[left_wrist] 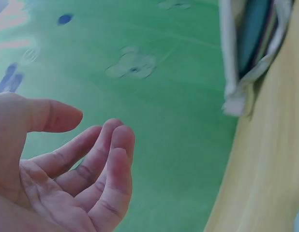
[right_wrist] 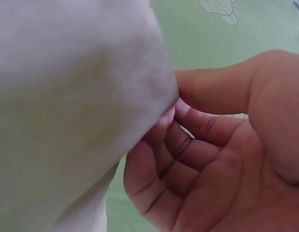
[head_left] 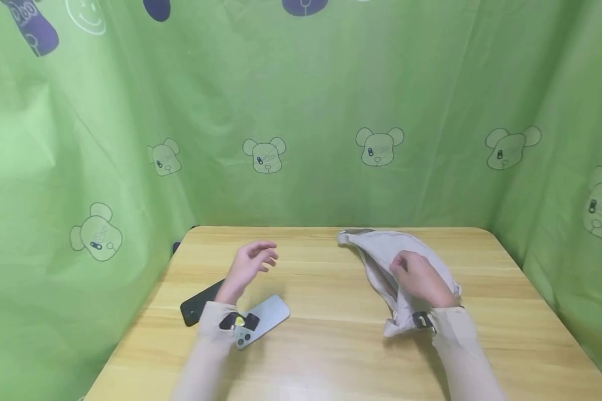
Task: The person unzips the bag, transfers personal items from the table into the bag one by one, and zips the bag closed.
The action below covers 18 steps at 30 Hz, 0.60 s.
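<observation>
A pale grey zip bag stands on the right half of the table, its mouth gaping toward the left. My right hand pinches the edge of its fabric between thumb and fingers; in the right wrist view the cloth fills the left side. Inside the bag's mouth, the left wrist view shows something teal. My left hand hovers over the left half with loosely bent fingers and nothing in them. Below it lie a black phone and a light blue phone, each partly hidden by that arm.
The wooden table is enclosed by a green curtain with bear prints at the back and both sides. Straps with small devices sit around both wrists.
</observation>
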### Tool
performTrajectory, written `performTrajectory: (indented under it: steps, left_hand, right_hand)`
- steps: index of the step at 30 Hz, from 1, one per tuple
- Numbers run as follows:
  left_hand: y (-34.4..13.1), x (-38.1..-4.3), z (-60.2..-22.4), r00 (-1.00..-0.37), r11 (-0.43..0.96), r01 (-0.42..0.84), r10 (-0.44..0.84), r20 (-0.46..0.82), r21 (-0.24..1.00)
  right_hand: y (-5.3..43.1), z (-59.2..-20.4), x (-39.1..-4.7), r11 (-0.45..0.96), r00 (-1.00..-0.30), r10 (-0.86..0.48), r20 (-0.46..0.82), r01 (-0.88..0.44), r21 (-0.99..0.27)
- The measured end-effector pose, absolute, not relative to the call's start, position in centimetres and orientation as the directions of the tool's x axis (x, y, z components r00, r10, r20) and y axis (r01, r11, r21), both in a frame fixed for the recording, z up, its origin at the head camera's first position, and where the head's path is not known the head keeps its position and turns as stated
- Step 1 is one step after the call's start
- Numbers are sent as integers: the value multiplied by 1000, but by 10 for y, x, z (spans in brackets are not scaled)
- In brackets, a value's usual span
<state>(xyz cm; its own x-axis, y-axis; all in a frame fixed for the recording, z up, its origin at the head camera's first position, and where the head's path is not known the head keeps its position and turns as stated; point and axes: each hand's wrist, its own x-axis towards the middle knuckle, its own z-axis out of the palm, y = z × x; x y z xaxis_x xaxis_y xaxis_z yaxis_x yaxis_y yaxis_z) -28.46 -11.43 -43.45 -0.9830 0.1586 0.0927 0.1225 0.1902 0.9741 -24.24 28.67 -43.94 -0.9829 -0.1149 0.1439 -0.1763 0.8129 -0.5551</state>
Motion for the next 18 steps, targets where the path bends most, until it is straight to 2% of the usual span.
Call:
performTrajectory:
  steps: [7,13,18]
  left_hand:
    - [-177,-287,-437,-998,216,60,-17,65,975]
    - [-211,-283,-445,-987,248,20,-148,58,969]
    - [-230,-277,-459,-981,403,-35,-189,46,914]
  right_hand:
    - [288,-439,-243,810,-979,-133,155,-197,-552]
    - [289,-439,-243,811,-979,-136,155,-200,-550]
    - [289,-439,-243,808,-978,-138,156,-202,-554]
